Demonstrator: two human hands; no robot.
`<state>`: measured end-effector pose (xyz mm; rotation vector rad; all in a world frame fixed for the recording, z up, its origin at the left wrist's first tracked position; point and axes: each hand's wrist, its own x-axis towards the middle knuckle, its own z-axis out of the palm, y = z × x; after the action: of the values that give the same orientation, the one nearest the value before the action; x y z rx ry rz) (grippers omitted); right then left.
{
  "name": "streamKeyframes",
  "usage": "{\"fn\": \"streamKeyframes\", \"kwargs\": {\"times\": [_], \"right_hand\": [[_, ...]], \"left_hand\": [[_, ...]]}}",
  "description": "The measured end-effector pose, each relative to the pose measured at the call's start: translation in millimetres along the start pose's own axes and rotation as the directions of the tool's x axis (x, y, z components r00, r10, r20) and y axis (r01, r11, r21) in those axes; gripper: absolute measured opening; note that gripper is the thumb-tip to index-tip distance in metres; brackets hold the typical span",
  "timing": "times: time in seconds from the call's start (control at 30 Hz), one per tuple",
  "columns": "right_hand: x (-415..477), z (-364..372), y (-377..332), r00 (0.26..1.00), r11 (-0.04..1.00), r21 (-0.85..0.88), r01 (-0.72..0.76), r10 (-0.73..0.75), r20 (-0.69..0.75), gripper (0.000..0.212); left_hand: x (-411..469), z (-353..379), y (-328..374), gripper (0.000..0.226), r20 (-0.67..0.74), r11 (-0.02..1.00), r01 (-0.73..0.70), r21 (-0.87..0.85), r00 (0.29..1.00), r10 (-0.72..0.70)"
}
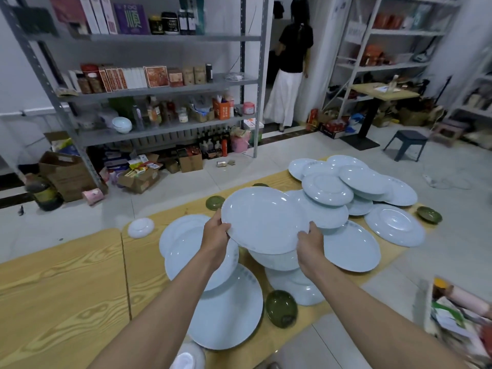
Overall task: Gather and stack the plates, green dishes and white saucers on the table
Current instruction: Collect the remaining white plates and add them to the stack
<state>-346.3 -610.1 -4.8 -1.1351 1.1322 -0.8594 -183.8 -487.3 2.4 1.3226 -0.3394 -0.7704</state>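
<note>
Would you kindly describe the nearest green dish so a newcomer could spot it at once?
Start at the wooden table and find the big plate at its near edge. The green dish sits just right of that plate. The other green dishes all lie much farther away.

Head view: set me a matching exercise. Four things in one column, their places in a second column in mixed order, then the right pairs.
Things:
1. held plate
2. left saucer
3. nearest green dish
4. stool

Places:
A. on the floor, beyond the table
B. on the table, farthest left of the crockery
C. gripped at its rim by left hand and right hand
D. by the table's near edge, beside a big plate

Pairs: 1-C, 2-B, 3-D, 4-A
</note>
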Motion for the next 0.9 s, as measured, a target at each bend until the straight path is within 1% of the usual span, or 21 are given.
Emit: {"fn": "streamKeyframes", "kwargs": {"times": [0.07, 0.13, 0.2, 0.27, 0.3, 0.37, 0.43, 0.47, 0.5, 0.53, 0.57, 0.6, 0.63, 0.7, 0.77, 0.9], "right_hand": [[-6.9, -11.2, 4.8, 0.999, 1.0, 0.017, -0.005, 0.004, 0.033, 0.05], [-12.0, -22.1, 6.2, 0.993, 0.994, 0.087, -0.073, 0.064, 0.098, 0.049], [-16.4, -35.0, 6.7, 0.971, 0.982, 0.117, -0.146, 0.119, 0.209, 0.057], [-17.6, -50.0, 8.7, 0.948, 0.973, 0.118, -0.196, 0.157, 0.278, 0.066], [-17.5, -57.7, 8.8, 0.944, 0.967, 0.136, -0.214, 0.169, 0.283, 0.068], [-16.2, -73.9, 8.2, 0.952, 0.951, 0.198, -0.236, 0.186, 0.242, 0.07], [-13.3, -91.6, 6.3, 0.967, 0.941, 0.252, -0.227, 0.188, 0.172, 0.071], [-11.4, -101.1, 5.3, 0.973, 0.935, 0.279, -0.217, 0.186, 0.135, 0.072], [-8.6, -111.1, 3.8, 0.978, 0.93, 0.305, -0.205, 0.184, 0.096, 0.074], [-5.2, -121.5, 1.8, 0.982, 0.925, 0.328, -0.19, 0.181, 0.057, 0.075], [-1.4, -132.6, -0.4, 0.984, 0.923, 0.345, -0.172, 0.177, 0.019, 0.075], [2.7, -144.5, -3.0, 0.985, 0.921, 0.357, -0.155, 0.173, -0.018, 0.074], [7.3, -157.1, -5.6, 0.984, 0.919, 0.369, -0.139, 0.171, -0.056, 0.074], [18.1, -185.0, -10.6, 0.976, 0.91, 0.399, -0.116, 0.179, -0.124, 0.077], [29.5, -214.5, -16.1, 0.971, 0.902, 0.422, -0.094, 0.177, -0.162, 0.079], [54.8, -274.5, -31.1, 0.962, 0.897, 0.436, -0.072, 0.179, -0.208, 0.08]], "left_hand": [[-6.3, -3.0, -4.0, 0.058, 0.021, 0.998, -0.011, 0.062, 1.0, 0.01], [-11.1, -3.5, -7.4, 0.062, 0.025, 0.995, -0.002, 0.095, 1.0, 0.0], [-16.2, -1.0, -9.3, 0.063, 0.037, 0.994, 0.004, 0.108, 0.999, -0.009], [-19.1, 4.3, -13.1, 0.059, 0.056, 0.993, 0.007, 0.117, 0.998, -0.013], [-20.6, 8.8, -14.8, 0.058, 0.07, 0.992, 0.007, 0.124, 0.997, -0.016], [-24.3, 22.0, -17.9, 0.055, 0.101, 0.986, 0.001, 0.169, 0.995, -0.019], [-28.3, 39.8, -20.1, 0.049, 0.14, 0.963, -0.037, 0.266, 0.99, 0.0], [-28.9, 48.7, -22.5, 0.043, 0.153, 0.936, -0.071, 0.345, 0.988, 0.018], [-28.1, 56.9, -25.8, 0.039, 0.155, 0.88, -0.11, 0.462, 0.987, 0.042], [-25.6, 64.9, -29.1, 0.043, 0.164, 0.782, -0.158, 0.603, 0.984, 0.073], [-24.3, 73.7, -32.4, 0.05, 0.199, 0.655, -0.215, 0.724, 0.975, 0.1], [-24.7, 84.6, -34.3, 0.054, 0.248, 0.523, -0.275, 0.807, 0.961, 0.122], [-25.4, 97.1, -36.0, 0.055, 0.295, 0.405, -0.327, 0.854, 0.945, 0.142], [-28.0, 128.6, -39.0, 0.057, 0.37, 0.231, -0.399, 0.887, 0.915, 0.161], [-30.0, 165.0, -42.3, 0.058, 0.419, 0.137, -0.443, 0.886, 0.891, 0.171], [-30.5, 239.6, -49.3, 0.06, 0.497, 0.015, -0.508, 0.861, 0.848, 0.185]]}}
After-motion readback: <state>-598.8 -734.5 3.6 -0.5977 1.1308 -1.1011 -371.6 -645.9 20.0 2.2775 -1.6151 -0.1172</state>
